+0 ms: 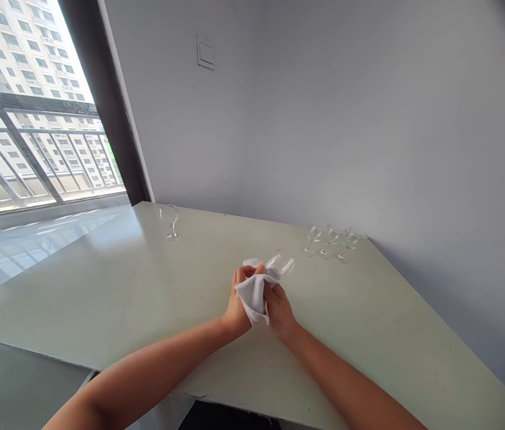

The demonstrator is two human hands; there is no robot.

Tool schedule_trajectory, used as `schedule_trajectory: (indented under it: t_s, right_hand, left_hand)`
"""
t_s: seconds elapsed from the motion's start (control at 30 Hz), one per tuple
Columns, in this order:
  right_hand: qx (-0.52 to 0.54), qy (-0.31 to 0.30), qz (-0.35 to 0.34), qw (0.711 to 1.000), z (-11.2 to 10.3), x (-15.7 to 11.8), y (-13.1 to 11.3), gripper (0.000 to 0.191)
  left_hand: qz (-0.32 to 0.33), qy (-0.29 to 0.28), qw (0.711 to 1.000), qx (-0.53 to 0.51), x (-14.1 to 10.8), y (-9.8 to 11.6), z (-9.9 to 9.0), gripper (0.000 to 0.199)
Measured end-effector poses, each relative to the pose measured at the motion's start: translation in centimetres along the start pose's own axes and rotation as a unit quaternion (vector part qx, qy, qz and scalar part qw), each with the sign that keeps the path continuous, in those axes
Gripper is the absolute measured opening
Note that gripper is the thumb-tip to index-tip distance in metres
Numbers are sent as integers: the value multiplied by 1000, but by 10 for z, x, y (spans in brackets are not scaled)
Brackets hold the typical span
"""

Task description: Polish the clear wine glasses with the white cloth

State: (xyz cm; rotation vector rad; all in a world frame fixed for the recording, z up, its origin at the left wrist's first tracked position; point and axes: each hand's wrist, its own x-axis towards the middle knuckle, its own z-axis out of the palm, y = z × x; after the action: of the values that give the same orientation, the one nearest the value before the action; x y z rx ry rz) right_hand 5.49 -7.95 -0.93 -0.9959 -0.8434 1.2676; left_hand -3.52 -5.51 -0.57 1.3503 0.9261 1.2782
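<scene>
Head view: above the pale table (100,298), both hands pinch a white cloth (252,295) around a stemmed glass (280,264), left hand (238,301) bracing while right hand (279,310) steadies it for wiping.

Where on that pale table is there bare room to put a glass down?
The widest bare stretch of the table lies between the lone glass near the window and the left hand. Another runs from the right hand to the table's right edge. It is crowded at the back right, where the cluster of glasses stands, and around the white cloth.
</scene>
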Motion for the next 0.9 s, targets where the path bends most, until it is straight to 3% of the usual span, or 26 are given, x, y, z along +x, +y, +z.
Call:
schedule_trajectory:
  t_s: [0.07,0.13,0.27,0.43,0.53,0.67,0.8,0.9]
  right_hand:
    - [17,12,1,1000,-6,4,-3,30]
    - [42,14,7,999,-16,9,-7,25]
    - [81,-59,89,991,-31,13,-10,23]
    - [85,-123,162,975,-26,5,1,26]
    - [70,-161,190,966,-22,2,2,26]
    - [41,-187,171,966,-25,7,-2,27]
    - [-68,-130,76,986,-30,12,-7,30]
    - [-213,-120,-75,967,-28,9,-13,26]
  left_hand:
    - [66,-30,995,75,0,3,-6,25]
    - [80,-74,991,75,4,8,-13,21]
    - [-40,-128,989,-56,15,15,-22,38]
    - [-165,-233,928,-240,20,11,-24,52]
    - [-201,-208,917,-273,22,8,-26,53]
    - [-175,-159,938,-256,28,10,-30,49]
    - [-142,-115,958,-221,39,9,-37,40]
    - [-158,-61,962,-216,48,6,-42,36]
